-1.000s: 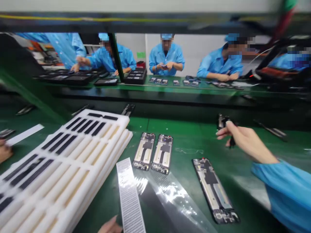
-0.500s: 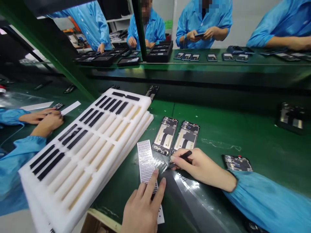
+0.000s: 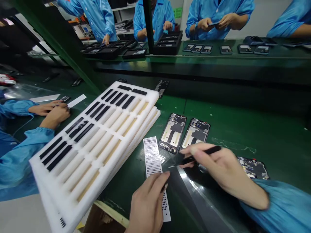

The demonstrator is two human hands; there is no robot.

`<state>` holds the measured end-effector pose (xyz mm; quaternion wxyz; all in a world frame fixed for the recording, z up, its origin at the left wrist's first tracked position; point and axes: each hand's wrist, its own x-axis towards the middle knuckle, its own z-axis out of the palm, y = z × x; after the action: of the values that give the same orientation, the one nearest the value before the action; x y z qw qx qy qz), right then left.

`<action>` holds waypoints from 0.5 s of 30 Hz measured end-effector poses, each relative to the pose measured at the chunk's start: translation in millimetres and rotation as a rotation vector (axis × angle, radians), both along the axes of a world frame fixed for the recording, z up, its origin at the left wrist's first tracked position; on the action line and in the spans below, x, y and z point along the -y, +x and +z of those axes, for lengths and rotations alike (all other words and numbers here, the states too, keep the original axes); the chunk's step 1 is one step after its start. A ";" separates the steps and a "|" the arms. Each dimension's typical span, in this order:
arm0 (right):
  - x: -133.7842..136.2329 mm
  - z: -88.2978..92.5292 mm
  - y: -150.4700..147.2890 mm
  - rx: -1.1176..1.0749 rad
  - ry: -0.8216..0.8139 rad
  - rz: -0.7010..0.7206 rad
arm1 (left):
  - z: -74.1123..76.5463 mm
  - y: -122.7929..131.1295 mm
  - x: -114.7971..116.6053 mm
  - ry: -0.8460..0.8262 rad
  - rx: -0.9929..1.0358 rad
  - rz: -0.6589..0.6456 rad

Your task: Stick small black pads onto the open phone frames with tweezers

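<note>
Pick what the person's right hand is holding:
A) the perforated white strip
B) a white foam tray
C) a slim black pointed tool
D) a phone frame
C: the right hand pinches the slim black pointed tool between thumb and fingers, while the perforated white strip sits at the left hand.

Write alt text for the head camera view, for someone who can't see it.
A person's right hand holds slim black tweezers above a green workbench, while the left hand holds a perforated white strip beside two phone frames. A stacked white foam tray of black strips lies left, by a co-worker's hands.
</note>
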<state>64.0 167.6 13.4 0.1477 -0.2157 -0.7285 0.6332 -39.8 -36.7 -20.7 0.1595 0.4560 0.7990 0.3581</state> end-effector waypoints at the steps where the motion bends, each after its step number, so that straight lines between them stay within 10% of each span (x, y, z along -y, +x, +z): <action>1: 0.5 6.4 5.5 -0.018 0.019 -0.062 | 5.0 4.1 -4.9 0.074 0.311 0.071; 6: 12.1 19.6 21.7 -0.044 0.103 -0.152 | 28.4 26.5 -31.8 0.476 1.322 0.134; 15: 16.9 17.5 17.8 -0.099 0.110 -0.127 | 24.8 32.9 -40.4 0.615 1.513 0.067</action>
<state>81.9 150.7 30.9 0.2352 -0.2214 -0.7388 0.5915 -6.9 3.6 4.1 0.5128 0.0902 0.3542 0.7768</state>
